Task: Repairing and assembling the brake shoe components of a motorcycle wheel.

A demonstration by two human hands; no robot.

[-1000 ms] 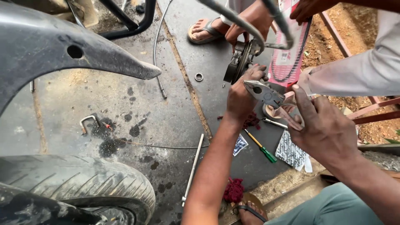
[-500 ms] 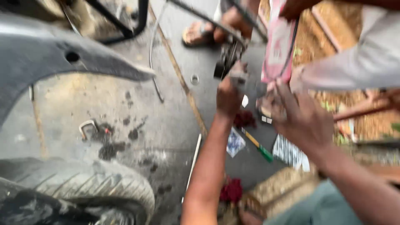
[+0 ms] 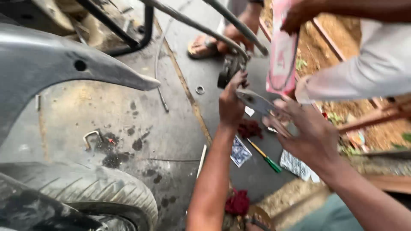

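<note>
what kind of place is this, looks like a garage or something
Probably an open-air roadside motorbike repair spot. A tyre and grey body panel stand on oil-stained concrete floor, a green-handled screwdriver lies there, and both hands work on a metal part.
</note>
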